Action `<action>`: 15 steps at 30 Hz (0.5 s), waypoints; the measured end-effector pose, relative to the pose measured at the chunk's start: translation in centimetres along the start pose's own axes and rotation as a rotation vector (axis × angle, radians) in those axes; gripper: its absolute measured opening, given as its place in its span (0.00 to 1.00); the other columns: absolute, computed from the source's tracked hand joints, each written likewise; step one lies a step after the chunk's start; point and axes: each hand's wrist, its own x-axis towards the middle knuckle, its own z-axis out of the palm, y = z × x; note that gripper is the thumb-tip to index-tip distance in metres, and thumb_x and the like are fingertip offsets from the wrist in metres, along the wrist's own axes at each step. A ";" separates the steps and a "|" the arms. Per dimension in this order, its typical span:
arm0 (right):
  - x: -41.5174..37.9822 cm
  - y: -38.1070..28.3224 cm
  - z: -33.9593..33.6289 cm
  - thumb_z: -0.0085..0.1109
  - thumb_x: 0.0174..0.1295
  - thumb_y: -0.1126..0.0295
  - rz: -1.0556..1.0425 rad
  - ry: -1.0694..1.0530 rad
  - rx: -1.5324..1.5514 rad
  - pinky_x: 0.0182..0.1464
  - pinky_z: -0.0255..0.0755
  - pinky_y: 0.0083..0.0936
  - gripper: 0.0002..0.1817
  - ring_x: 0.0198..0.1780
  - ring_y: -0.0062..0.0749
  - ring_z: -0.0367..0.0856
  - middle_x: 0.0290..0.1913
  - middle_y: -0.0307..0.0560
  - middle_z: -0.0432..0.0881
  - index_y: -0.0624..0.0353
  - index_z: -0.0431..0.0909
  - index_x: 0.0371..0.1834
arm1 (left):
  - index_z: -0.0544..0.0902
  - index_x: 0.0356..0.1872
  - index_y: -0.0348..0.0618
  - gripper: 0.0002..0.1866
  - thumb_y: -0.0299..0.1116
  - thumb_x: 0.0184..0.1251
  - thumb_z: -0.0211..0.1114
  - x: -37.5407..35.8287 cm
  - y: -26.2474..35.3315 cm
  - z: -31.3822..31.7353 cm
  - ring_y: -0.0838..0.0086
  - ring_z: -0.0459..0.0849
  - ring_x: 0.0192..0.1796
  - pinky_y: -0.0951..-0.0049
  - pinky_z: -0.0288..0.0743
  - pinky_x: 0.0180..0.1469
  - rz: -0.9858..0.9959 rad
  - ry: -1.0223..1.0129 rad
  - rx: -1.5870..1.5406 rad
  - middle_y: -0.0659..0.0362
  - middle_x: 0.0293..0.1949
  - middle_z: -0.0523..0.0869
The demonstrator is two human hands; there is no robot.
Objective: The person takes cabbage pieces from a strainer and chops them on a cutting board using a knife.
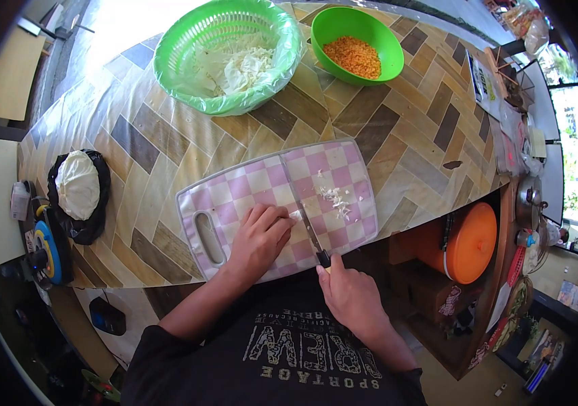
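Note:
A pink and white checkered cutting board (255, 186) lies on the table. My left hand (262, 237) rests on it, fingers curled over a small white piece (296, 216) beside the blade. My right hand (351, 294) is wrapped round the dark handle of a knife (306, 220), whose long thin blade points away across the board. Right of the blade lie small chopped white bits (335, 198). Beyond the board stand a green basket (167, 57) lined with a plastic bag and holding shredded white pieces, and a green bowl (389, 44) with chopped orange bits.
A whitish bundle (77, 185) in a black bag sits on the table's left side, near a blue and yellow round device (50, 247). An orange lidded container (472, 242) stands below the table edge at right. Plastic packs (485, 84) lie at the far right.

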 end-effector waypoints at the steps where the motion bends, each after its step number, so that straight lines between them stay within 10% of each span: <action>1: -0.3 0.1 -0.4 0.53 0.80 0.57 -0.010 -0.004 -0.018 0.28 0.82 0.43 0.16 0.24 0.50 0.88 0.20 0.52 0.84 0.62 0.72 0.46 | 0.87 0.44 0.41 0.13 0.24 0.56 0.75 0.0 0.0 0.0 0.62 0.83 0.51 0.61 0.75 0.57 -0.002 0.004 0.003 0.59 0.47 0.85; 15: 1.5 -0.3 1.4 0.50 0.81 0.57 0.061 -0.031 0.064 0.31 0.80 0.50 0.17 0.26 0.56 0.87 0.21 0.56 0.84 0.63 0.73 0.50 | 0.87 0.44 0.42 0.15 0.24 0.54 0.76 0.1 -0.2 0.1 0.62 0.82 0.51 0.60 0.76 0.55 0.000 -0.008 -0.025 0.59 0.47 0.85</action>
